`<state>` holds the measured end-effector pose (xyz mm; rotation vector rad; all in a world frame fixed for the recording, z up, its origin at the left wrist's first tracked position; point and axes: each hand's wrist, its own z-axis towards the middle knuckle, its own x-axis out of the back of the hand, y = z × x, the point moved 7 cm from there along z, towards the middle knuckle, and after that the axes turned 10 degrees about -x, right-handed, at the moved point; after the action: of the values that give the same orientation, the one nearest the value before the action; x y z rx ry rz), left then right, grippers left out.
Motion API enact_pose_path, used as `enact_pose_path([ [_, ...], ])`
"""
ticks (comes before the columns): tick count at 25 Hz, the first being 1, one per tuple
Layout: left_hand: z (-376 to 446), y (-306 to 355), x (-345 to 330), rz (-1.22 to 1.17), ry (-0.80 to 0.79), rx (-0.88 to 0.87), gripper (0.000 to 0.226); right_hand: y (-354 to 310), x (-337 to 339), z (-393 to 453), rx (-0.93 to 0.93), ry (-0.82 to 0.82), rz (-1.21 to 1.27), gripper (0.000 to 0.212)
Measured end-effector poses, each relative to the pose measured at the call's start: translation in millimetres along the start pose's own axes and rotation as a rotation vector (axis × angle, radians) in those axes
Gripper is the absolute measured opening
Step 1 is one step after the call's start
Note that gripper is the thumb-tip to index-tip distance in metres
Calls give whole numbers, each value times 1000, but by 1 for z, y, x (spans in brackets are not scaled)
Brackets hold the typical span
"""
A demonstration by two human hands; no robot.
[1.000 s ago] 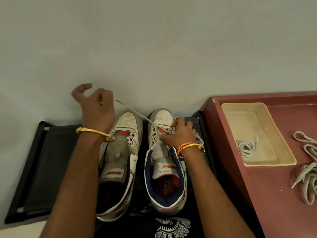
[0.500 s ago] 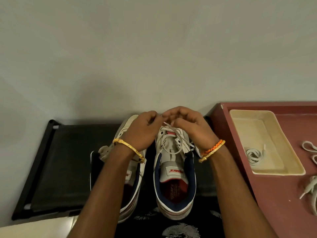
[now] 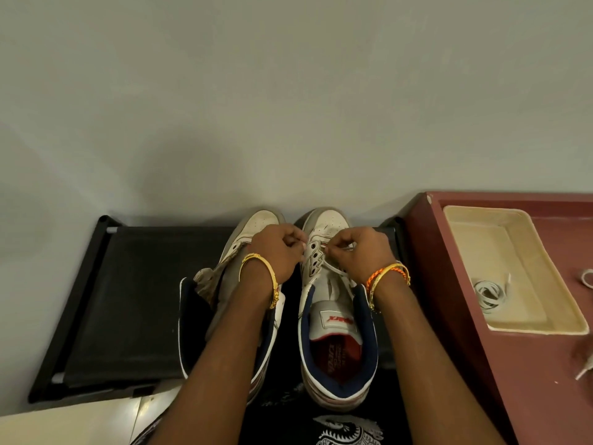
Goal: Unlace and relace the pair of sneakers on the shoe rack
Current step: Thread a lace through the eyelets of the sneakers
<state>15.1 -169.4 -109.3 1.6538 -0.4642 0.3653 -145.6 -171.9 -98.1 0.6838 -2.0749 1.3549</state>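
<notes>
Both hands, the left hand (image 3: 278, 252) and right hand (image 3: 364, 252), are pinching the lace (image 3: 333, 268) over the right sneaker (image 3: 333, 303), relacing it; the next eyelet is awaiting threading.

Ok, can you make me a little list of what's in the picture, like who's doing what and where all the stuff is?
left hand: pinching the lace at the right sneaker's eyelets
right hand: pinching the lace on the other side of the same sneaker
right sneaker: on the black shoe rack, partly laced
left sneaker: beside it, tongue loose, no lace visible
cream tray: on the red surface, holds a coiled lace
bracelets: one gold on the left wrist, orange and gold on the right
</notes>
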Motion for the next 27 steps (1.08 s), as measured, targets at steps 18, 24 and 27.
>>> enact_pose_path([
  [18, 4, -3, -4, -20, 53, -17, 14, 16, -28, 14, -143, -54, 326, 17],
  [24, 4, -7, -4, -80, 83, 7, 14, 22, -36, 20, -317, -117, 482, 21],
  [27, 5, -10, -4, -82, 86, 16, 14, 19, -38, 21, -288, -128, 351, 11],
])
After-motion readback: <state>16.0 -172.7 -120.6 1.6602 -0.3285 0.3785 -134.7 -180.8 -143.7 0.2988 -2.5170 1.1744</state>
